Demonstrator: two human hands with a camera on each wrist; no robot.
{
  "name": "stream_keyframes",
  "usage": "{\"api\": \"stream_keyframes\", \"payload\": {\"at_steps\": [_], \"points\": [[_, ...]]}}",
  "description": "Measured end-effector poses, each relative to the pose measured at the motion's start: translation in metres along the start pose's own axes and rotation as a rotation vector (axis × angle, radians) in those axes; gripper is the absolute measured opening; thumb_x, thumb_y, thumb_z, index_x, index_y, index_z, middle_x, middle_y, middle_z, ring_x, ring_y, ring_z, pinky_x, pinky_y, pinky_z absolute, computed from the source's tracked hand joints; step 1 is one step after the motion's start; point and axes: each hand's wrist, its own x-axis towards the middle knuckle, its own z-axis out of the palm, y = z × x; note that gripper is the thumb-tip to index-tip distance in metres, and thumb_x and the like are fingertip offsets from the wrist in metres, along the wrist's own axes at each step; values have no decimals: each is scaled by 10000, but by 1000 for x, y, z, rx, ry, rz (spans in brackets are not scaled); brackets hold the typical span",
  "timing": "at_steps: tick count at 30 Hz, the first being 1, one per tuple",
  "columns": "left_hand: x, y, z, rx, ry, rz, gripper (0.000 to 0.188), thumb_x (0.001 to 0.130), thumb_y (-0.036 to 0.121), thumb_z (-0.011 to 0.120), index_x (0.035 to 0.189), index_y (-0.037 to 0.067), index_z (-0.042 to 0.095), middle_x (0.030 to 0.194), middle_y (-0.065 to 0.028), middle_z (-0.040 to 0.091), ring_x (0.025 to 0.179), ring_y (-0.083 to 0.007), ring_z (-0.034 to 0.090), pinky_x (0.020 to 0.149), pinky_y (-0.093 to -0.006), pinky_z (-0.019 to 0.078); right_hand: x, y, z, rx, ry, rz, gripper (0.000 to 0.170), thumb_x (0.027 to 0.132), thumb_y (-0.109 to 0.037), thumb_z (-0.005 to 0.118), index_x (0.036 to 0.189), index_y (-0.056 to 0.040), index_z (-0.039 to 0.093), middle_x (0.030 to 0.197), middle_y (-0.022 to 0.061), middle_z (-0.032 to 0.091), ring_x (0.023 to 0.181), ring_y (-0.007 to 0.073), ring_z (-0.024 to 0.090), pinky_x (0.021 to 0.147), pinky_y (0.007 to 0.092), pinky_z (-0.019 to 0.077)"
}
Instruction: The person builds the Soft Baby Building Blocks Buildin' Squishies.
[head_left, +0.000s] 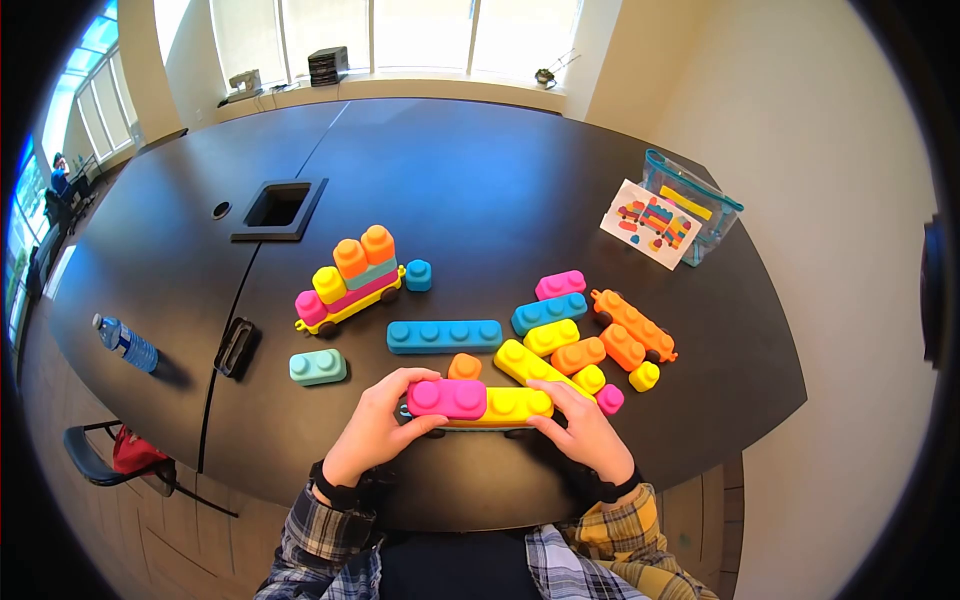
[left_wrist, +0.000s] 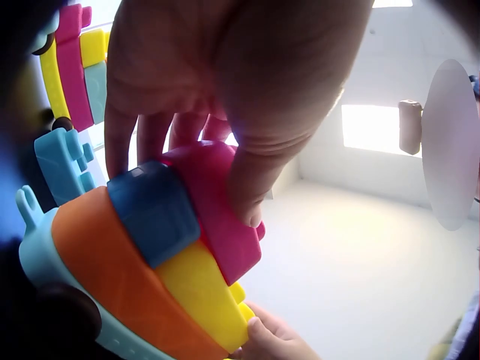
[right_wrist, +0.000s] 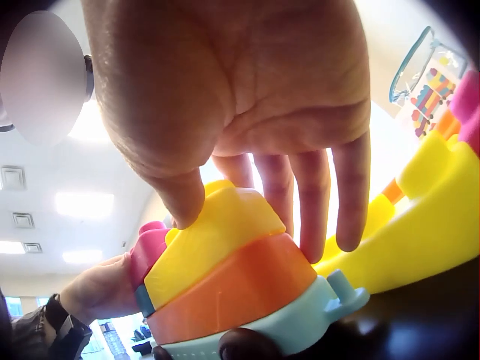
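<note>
By the middle of the near edge of the table [head_left: 470, 475], a light-blue wheeled base [right_wrist: 304, 319] carried a long orange block [right_wrist: 232, 289], then a blue block [left_wrist: 154, 214] and a yellow block [head_left: 518, 403] side by side, with a magenta block [head_left: 447, 399] on top. The left hand [head_left: 375, 425] pinched the magenta block, thumb on its near side and fingers beyond it; the right hand [head_left: 585, 430] gripped the yellow block in much the same way. From where I stood, the step looked like seating the upper blocks, and the next move seemed to call for even downward pressure. Whether the wheels met the table, I couldn't tell.

I counted three wheeled pieces: that one, a yellow-based wagon [head_left: 350, 295] stacked with blocks left of the table's middle, and an orange wheeled base [head_left: 635, 327] toward the right edge. Loose blocks came to thirteen: four yellow [head_left: 552, 338], three orange [head_left: 578, 354], three blue [head_left: 444, 336], two magenta [head_left: 560, 285], one mint [head_left: 318, 367]. Near the far right corner were one picture card [head_left: 652, 224] and one clear pouch [head_left: 722, 215]; near the left edge, one water bottle [head_left: 128, 345].
</note>
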Motion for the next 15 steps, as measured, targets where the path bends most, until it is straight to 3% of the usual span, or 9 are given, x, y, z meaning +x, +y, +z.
{"api": "stream_keyframes", "payload": {"at_steps": [3,6,12,15], "points": [[1,-1,-1,19,10,36,492,851,136,874,1272,20,647,1203,-140,720,1117,-291,705,995,-381,548,9,-1,-15,-49,-64,-24,505,984,-312,736,1401,-55,613,1284,191,688,1172,388,664,1000,430,534],[1,1,-2,10,0,25,489,851,141,874,1268,16,654,1209,-136,722,1117,-289,705,996,-380,547,30,1,-51,-182,-250,2,558,997,-392,704,1417,-38,603,1332,210,666,1214,390,650,1039,433,518],[1,6,-5,68,-2,3,504,832,121,886,1273,21,664,1203,-117,727,1114,-233,705,1003,-358,552,102,35,-95,-353,-27,-7,389,952,-320,730,1220,-41,686,1101,180,704,1046,386,675,896,454,555],[1,5,-5,58,12,13,488,848,141,880,1270,27,662,1203,-126,722,1100,-275,707,977,-369,557,139,85,-86,-489,23,60,355,946,-311,735,1203,-69,701,1151,150,697,1071,377,680,917,479,553]]}}
